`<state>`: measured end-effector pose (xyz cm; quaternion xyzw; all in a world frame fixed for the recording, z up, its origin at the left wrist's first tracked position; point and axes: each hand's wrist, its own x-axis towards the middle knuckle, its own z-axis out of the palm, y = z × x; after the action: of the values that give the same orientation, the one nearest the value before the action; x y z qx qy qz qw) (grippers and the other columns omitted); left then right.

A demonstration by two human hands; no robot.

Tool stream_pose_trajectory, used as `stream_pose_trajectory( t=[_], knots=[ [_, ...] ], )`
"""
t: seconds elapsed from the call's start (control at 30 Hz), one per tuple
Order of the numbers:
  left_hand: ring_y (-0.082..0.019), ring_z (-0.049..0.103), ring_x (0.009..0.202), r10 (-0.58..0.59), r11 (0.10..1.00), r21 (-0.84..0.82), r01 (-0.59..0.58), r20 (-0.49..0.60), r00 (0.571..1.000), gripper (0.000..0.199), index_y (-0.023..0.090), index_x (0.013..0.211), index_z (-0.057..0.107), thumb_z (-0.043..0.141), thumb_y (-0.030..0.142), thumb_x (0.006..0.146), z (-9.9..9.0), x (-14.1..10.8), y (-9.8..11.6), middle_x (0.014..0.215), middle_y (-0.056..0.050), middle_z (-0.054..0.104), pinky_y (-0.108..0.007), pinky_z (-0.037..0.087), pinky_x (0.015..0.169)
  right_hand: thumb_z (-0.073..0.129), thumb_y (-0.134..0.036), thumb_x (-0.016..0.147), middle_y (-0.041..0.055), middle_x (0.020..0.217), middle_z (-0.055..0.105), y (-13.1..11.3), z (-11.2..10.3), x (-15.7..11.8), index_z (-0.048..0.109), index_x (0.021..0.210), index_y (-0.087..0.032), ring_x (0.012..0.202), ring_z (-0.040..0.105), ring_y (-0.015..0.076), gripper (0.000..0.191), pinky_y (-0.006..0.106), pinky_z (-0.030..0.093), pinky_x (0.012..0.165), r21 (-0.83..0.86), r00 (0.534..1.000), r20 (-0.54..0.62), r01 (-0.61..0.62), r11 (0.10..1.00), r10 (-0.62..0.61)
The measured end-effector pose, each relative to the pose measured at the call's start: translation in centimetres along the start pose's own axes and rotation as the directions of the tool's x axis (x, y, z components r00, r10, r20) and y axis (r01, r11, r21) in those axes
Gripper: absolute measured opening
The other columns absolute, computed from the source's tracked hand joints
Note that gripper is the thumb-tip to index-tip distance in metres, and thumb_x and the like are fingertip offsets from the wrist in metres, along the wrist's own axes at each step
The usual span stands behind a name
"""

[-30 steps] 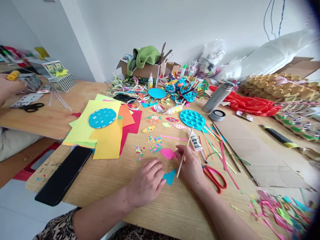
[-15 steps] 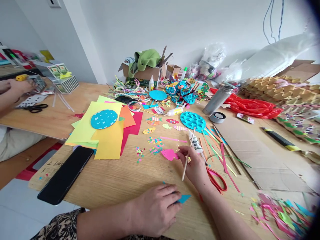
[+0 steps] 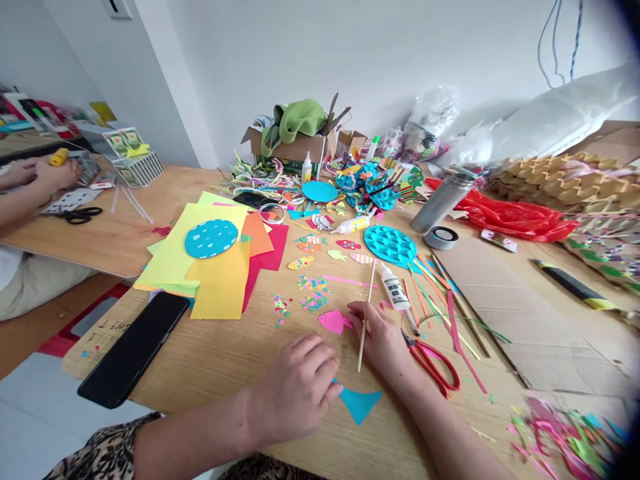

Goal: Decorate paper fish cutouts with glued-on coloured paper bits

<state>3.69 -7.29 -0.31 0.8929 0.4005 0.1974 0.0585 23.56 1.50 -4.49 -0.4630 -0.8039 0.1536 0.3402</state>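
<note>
My right hand has its fingers closed round a thin wooden stick, tilted across the hand. Its fingertips are at the tail of a pink paper fish lying flat. My left hand is loosely curled beside a blue paper piece, with a gap between thumb and fingers and nothing seen in them. Left of the fish's nose and above it lie small piles of confetti. Red-handled scissors rest by my right forearm, and a white glue bottle lies above that hand.
Coloured paper sheets and a black phone lie to the left. Small decorated fish and a blue embossed disc are farther back. Cardboard and a steel flask stand right. A co-worker's hands are far left.
My left hand has moved left and up off the blue paper piece, uncovering more of it. The stick in my right hand stands more upright. The view has shifted slightly.
</note>
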Motion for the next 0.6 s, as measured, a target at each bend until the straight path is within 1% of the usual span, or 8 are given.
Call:
stream_pose_trajectory(
  t=[0.07, 0.13, 0.23, 0.3, 0.4, 0.5, 0.6],
  knots=[
    [-0.027, 0.056, 0.114, -0.068, 0.994, 0.092, 0.063, 0.049, 0.996, 0.023, 0.014, 0.105, 0.062, 0.049, 0.031, 0.095, 0.0, 0.4, -0.5, 0.108, -0.01, 0.067, -0.044, 0.045, 0.101, 0.049, -0.019, 0.093, 0.006, 0.086, 0.069, -0.1, -0.1, 0.0, 0.058, 0.099, -0.02, 0.076, 0.066, 0.0206, 0.011, 0.032, 0.05, 0.064, -0.052, 1.0, 0.007, 0.03, 0.998, -0.029],
    [-0.031, 0.054, 0.115, -0.111, 0.981, 0.169, 0.098, 0.066, 0.992, 0.028, 0.013, 0.104, 0.062, 0.05, 0.036, 0.095, 0.3, 0.6, -0.9, 0.109, -0.013, 0.066, -0.048, 0.045, 0.099, 0.049, -0.017, 0.093, 0.0058, 0.086, 0.069, -0.2, -0.2, 0.0, 0.058, 0.099, -0.02, 0.077, 0.064, 0.0213, 0.012, 0.033, 0.049, 0.067, -0.104, 0.998, 0.014, 0.065, 0.992, -0.064],
    [-0.034, 0.053, 0.116, -0.125, 0.966, 0.237, 0.106, 0.063, 0.99, 0.036, 0.01, 0.109, 0.062, 0.051, 0.04, 0.094, 0.9, 0.8, -1.0, 0.113, -0.016, 0.064, -0.051, 0.043, 0.099, 0.05, -0.016, 0.093, 0.0055, 0.086, 0.069, -0.3, -0.4, 0.0, 0.058, 0.098, -0.02, 0.078, 0.062, 0.0216, 0.011, 0.035, 0.046, 0.072, -0.153, 0.993, 0.017, 0.122, 0.981, -0.121],
    [-0.035, 0.052, 0.117, -0.126, 0.957, 0.271, 0.107, 0.055, 0.991, 0.04, 0.008, 0.112, 0.061, 0.051, 0.042, 0.093, 1.2, 1.0, -1.0, 0.115, -0.018, 0.063, -0.051, 0.041, 0.1, 0.05, -0.015, 0.093, 0.0053, 0.084, 0.068, -0.5, -0.6, 0.0, 0.057, 0.097, -0.02, 0.077, 0.061, 0.0217, 0.01, 0.035, 0.044, 0.072, -0.168, 0.99, 0.01, 0.139, 0.976, -0.139],
    [-0.037, 0.052, 0.118, -0.133, 0.939, 0.326, 0.114, 0.039, 0.99, 0.045, 0.007, 0.113, 0.063, 0.051, 0.045, 0.092, 1.3, 1.4, -0.8, 0.116, -0.02, 0.063, -0.05, 0.04, 0.102, 0.049, -0.015, 0.094, 0.0054, 0.082, 0.067, -0.8, -1.1, 0.1, 0.057, 0.098, -0.019, 0.077, 0.058, 0.0216, 0.01, 0.036, 0.043, 0.073, -0.16, 0.989, -0.02, 0.139, 0.977, -0.144],
    [-0.038, 0.053, 0.117, -0.137, 0.923, 0.366, 0.117, 0.031, 0.99, 0.047, 0.006, 0.11, 0.064, 0.053, 0.047, 0.091, 1.6, 1.7, -0.5, 0.115, -0.022, 0.064, -0.05, 0.041, 0.1, 0.049, -0.014, 0.093, 0.0051, 0.081, 0.066, -1.2, -1.5, 0.0, 0.057, 0.101, -0.019, 0.077, 0.056, 0.0205, 0.012, 0.036, 0.043, 0.073, -0.118, 0.986, -0.051, 0.149, 0.982, -0.156],
    [-0.04, 0.053, 0.118, -0.154, 0.91, 0.39, 0.139, 0.007, 0.988, 0.052, 0.006, 0.112, 0.064, 0.052, 0.052, 0.09, 2.1, 1.8, -0.2, 0.113, -0.024, 0.065, -0.051, 0.042, 0.096, 0.048, -0.01, 0.091, 0.0048, 0.079, 0.063, -1.4, -1.7, 0.0, 0.059, 0.1, -0.02, 0.077, 0.054, 0.0196, 0.017, 0.034, 0.043, 0.069, -0.095, 0.981, -0.032, 0.19, 0.977, -0.194]
  ],
)
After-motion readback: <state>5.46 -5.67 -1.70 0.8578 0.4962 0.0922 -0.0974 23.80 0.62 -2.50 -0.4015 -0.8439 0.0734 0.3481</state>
